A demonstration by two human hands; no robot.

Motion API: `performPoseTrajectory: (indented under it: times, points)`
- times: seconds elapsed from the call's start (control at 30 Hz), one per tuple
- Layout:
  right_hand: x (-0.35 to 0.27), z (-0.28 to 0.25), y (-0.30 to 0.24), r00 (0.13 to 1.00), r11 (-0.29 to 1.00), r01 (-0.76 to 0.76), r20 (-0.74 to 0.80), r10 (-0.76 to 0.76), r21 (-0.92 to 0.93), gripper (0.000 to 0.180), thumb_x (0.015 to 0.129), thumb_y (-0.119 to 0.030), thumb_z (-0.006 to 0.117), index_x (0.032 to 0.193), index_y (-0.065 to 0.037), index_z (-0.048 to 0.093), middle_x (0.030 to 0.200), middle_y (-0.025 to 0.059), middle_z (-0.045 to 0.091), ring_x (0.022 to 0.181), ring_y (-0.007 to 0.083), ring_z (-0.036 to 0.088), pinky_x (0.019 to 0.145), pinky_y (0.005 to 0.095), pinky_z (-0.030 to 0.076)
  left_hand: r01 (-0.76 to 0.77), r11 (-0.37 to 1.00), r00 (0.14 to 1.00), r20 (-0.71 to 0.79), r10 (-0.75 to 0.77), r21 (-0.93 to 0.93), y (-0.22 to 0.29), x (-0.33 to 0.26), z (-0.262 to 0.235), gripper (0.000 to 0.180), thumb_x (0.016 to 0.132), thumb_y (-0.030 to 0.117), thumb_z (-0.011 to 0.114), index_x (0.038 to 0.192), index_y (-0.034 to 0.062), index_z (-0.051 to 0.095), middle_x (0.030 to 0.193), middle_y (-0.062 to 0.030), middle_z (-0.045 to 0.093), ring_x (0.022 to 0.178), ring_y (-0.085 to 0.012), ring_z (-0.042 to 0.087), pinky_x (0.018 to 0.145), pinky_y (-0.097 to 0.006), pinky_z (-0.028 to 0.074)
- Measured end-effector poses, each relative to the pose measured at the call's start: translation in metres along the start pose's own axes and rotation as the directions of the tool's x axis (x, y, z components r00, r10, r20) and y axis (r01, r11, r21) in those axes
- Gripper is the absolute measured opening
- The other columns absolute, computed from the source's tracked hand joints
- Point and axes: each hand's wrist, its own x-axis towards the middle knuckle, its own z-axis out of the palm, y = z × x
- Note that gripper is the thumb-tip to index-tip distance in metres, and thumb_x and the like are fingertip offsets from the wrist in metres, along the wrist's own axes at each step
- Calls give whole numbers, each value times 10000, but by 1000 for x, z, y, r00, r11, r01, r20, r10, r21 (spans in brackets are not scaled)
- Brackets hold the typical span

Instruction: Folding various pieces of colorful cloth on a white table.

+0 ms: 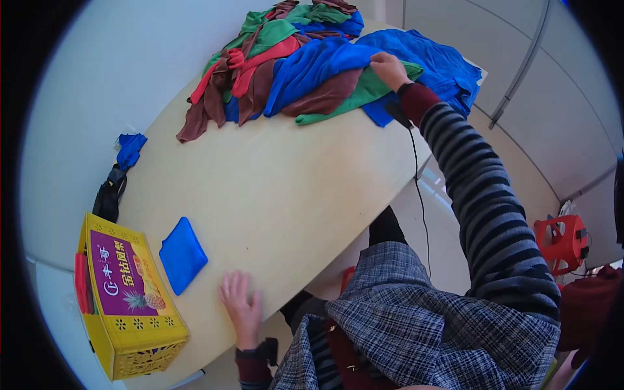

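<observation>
The right hand (389, 69) is reaching far out, fingers closing on a green cloth (364, 94) in the pile (286, 58), which is lying directly under the grip. The left hand (242, 307) is resting flat and released on the table (273, 188), just right of the folded blue cloth (182, 255).

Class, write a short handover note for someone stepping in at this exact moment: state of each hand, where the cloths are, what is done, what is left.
Left hand: open, flat on the table near its front edge, holding nothing.
Right hand: stretched out to the pile of cloths at the far end, fingers closing on a blue cloth over a green one; grip not fully visible.
Done: one folded blue cloth lies beside the yellow box at the left.
Left: the mixed pile of red, brown, green and blue cloths remains unfolded.
</observation>
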Motion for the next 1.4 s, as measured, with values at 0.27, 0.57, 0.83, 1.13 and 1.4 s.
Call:
performPoseTrajectory:
  times: [0.27,0.57,0.83,1.13,1.4]
  points:
    - [68,53,-32,928,933,-277,317,197,230,570,891,-211,684,1433,-110,537,1056,92,713,849,181,674,771,326,547,67,997,996,-57,-69,-41,24,-9,10,513,864,159,610,1351,6,553,1460,-221,499,1396,-410,416,1188,-552,245]
    - [109,62,-31,990,971,-4,136,38,-240,386,906,-274,699,1240,-84,668,951,61,697,828,156,665,742,298,532,10,999,998,-60,-13,-50,30,9,12,538,846,170,615,1349,-9,551,1444,-227,508,1375,-424,431,1182,-552,262]
    - [-43,14,-220,834,711,185,274,-478,679,195,932,-111,691,1113,-38,681,931,42,673,863,123,640,772,254,525,29,997,993,-113,-36,-66,29,-10,13,509,853,140,628,1333,-20,564,1420,-230,529,1358,-415,450,1178,-532,285]
    - [-333,-13,-246,333,738,438,670,-664,514,115,864,-81,670,976,-69,647,879,104,604,836,334,653,692,423,539,-6,987,968,-249,-34,-161,23,-5,26,377,866,107,671,1221,-15,633,1330,-208,594,1274,-397,523,1101,-485,391]
    - [-376,-33,-254,338,696,434,613,-714,572,109,869,-141,656,970,-99,659,913,92,620,828,329,665,686,432,545,20,869,949,-263,-172,-495,37,3,7,363,852,151,740,1178,13,660,1263,-187,639,1198,-382,577,1020,-442,465]
